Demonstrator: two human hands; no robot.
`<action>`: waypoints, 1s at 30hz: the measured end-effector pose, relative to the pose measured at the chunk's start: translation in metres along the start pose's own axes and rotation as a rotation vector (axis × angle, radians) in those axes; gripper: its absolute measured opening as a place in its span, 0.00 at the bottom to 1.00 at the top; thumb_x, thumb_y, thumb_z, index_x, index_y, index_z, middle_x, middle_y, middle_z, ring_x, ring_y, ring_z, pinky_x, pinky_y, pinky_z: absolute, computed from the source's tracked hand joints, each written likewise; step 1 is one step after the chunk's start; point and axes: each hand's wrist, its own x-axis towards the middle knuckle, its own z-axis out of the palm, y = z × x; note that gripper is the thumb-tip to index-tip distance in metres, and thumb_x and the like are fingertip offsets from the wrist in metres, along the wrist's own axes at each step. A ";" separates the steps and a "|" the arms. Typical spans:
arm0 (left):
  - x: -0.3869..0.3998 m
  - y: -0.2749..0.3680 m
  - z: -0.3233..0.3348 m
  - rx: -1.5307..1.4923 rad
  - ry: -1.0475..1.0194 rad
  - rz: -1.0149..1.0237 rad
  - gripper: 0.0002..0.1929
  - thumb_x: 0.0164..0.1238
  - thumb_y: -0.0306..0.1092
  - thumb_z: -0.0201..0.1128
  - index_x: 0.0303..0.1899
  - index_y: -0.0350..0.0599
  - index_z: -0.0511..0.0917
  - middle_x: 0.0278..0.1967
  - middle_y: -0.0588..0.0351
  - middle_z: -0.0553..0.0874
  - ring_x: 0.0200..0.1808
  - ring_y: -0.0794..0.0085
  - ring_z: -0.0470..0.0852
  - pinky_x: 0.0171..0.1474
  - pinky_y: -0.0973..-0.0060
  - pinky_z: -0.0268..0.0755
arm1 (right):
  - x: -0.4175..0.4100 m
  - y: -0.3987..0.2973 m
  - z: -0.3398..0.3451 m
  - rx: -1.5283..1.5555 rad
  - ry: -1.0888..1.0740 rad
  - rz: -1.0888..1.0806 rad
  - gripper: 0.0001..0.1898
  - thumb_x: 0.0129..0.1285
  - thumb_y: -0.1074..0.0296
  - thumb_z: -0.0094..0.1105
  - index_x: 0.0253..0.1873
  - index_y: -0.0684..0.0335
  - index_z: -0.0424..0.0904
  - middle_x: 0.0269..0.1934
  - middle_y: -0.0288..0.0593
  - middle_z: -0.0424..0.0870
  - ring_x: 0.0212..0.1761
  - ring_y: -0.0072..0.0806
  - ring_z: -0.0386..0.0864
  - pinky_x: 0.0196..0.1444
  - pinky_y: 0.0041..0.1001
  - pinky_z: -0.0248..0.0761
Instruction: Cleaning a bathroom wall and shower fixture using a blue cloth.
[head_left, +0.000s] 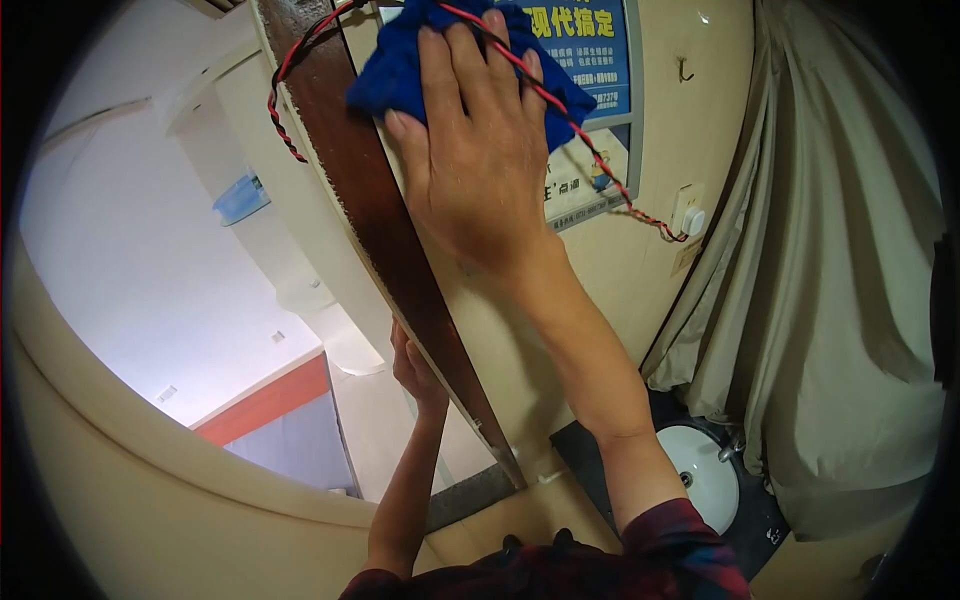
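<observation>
My right hand (480, 157) presses a blue cloth (390, 75) flat near the top of the view, over the left part of a framed poster (619, 67) on the wall. Its fingers are spread on the cloth. A twisted red and black wire (559, 109) runs across the cloth and down to a plug in a wall socket (690, 214). Lower down, my left hand (416, 367) is at the edge of a dark brown wooden frame (360, 187), partly hidden behind that edge; whether it grips the edge cannot be told.
A beige curtain (832, 262) hangs at the right. Below it a round white washbasin (701, 472) with a tap (730, 450) sits in a dark countertop (600, 465). A metal hook (682, 71) is on the wall. Left of the frame, an opening shows a bright room with a white ceiling (165, 262).
</observation>
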 end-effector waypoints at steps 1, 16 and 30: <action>-0.001 -0.001 -0.004 0.009 0.004 -0.002 0.28 0.85 0.49 0.46 0.68 0.31 0.72 0.70 0.43 0.74 0.70 0.57 0.72 0.73 0.61 0.60 | -0.006 -0.003 0.000 -0.025 0.006 -0.010 0.31 0.66 0.64 0.61 0.71 0.72 0.68 0.70 0.60 0.70 0.73 0.59 0.65 0.73 0.55 0.54; 0.004 0.004 -0.004 0.056 0.014 -0.048 0.28 0.85 0.50 0.46 0.69 0.34 0.72 0.70 0.47 0.75 0.67 0.63 0.75 0.70 0.68 0.65 | -0.147 0.031 -0.076 0.352 0.187 0.798 0.17 0.69 0.77 0.56 0.60 0.70 0.80 0.50 0.50 0.87 0.54 0.36 0.85 0.57 0.32 0.75; -0.003 0.002 -0.006 0.116 0.025 -0.020 0.28 0.85 0.52 0.45 0.66 0.35 0.74 0.68 0.46 0.76 0.68 0.61 0.74 0.70 0.66 0.63 | 0.030 0.114 -0.036 -0.092 0.053 -0.369 0.23 0.62 0.69 0.68 0.63 0.55 0.81 0.66 0.36 0.80 0.71 0.40 0.73 0.70 0.51 0.63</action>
